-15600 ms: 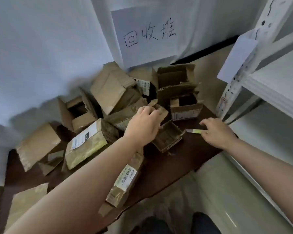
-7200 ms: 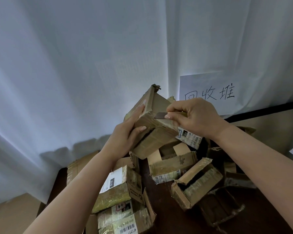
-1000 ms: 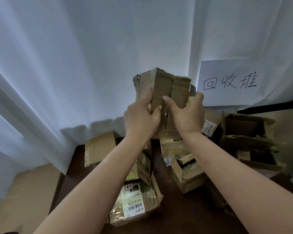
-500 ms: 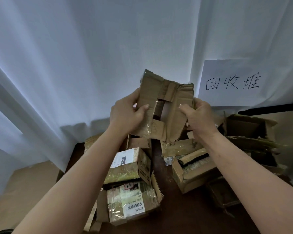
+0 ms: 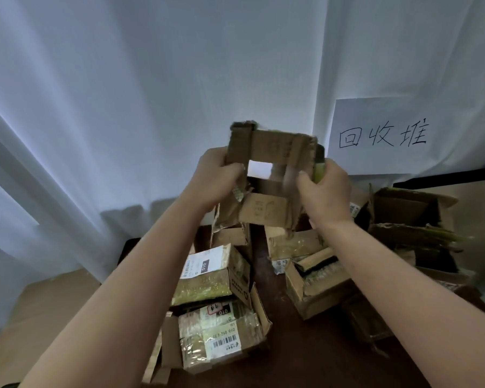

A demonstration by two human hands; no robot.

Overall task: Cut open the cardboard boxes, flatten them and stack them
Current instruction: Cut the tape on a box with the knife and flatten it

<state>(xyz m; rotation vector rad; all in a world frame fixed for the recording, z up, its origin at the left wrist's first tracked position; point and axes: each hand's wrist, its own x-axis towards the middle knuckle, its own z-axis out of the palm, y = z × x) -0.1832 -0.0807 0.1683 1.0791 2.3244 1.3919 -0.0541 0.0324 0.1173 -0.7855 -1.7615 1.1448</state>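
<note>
The opened box (image 5: 266, 175) hangs as a hollow frame above the worktop (image 5: 300, 357), its long axis left to right. Our left hand (image 5: 219, 177) grips its left wall and our right hand (image 5: 324, 189) its right, together with a green cutter (image 5: 319, 166), so we judge both equally near for pressing it flat.

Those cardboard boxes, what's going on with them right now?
A person holds one opened box up in front of the curtain, left hand gripping its left wall and right hand its right wall. Both ends are open, so you can see straight through it. The right hand also holds a green cutter. More boxes, still unflattened, lie on the dark table below.
</note>
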